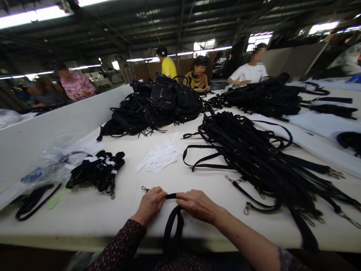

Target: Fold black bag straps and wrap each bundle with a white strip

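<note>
A black bag strap (171, 196) runs between my two hands just above the front part of the white table. My left hand (152, 203) is closed around it, with a brass clip (144, 188) showing beyond the fingers. On the other side, my right hand (197, 205) grips the same strap with its fingers pressed together. From there a loop of the strap hangs down over the table's front edge. To the right lies a large heap of black straps (248, 150) with brass buckles and clips.
White paper strips (159, 158) lie beyond my hands. Bundled straps (97, 169) with white bands sit left, beside clear plastic bags (55, 158). Black bags (158, 101) are piled at the back. A low white partition (56, 124) borders the left. Several people stand or sit farther off.
</note>
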Demonstrator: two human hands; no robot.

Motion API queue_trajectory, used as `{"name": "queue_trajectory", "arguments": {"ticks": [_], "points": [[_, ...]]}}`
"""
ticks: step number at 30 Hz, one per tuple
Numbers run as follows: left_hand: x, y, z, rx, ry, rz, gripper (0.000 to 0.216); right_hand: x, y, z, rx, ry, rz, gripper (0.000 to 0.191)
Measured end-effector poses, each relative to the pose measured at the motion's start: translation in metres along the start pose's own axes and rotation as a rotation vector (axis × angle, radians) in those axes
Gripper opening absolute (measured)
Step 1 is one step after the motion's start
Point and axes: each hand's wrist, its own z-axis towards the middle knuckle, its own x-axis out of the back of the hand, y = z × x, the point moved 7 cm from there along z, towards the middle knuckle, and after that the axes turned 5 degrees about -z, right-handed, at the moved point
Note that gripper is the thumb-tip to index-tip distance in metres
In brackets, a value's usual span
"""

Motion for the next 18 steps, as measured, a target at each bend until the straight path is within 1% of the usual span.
{"name": "queue_trajectory", "arguments": {"ticks": [3,6,9,11,13,16,18], "points": [[-0.001,0.0,0.0,0.005,-0.007,-0.013,0.024,0.001,-0.012,-0.008,0.084,0.017,0.034,0.031],[-0.002,-0.001,0.0,0.009,-0.011,-0.031,0.024,0.002,-0.019,-0.015,0.169,-0.023,0.111,0.036],[-0.002,-0.002,-0.001,0.014,-0.007,-0.044,0.025,0.001,-0.019,-0.015,0.169,-0.092,0.125,0.04],[-0.002,-0.002,-0.001,0.019,-0.007,-0.052,0.025,-0.002,-0.017,-0.01,0.11,-0.147,0.095,0.041],[-0.002,-0.003,0.0,0.024,-0.015,-0.06,0.025,-0.007,-0.013,-0.001,0.005,-0.206,0.069,0.036],[0.0,-0.005,0.002,0.03,-0.04,-0.08,0.024,-0.013,-0.006,0.012,-0.205,-0.277,0.055,0.024],[0.001,-0.007,0.005,0.028,-0.069,-0.096,0.023,-0.014,-0.002,0.018,-0.347,-0.297,0.046,0.021]]}}
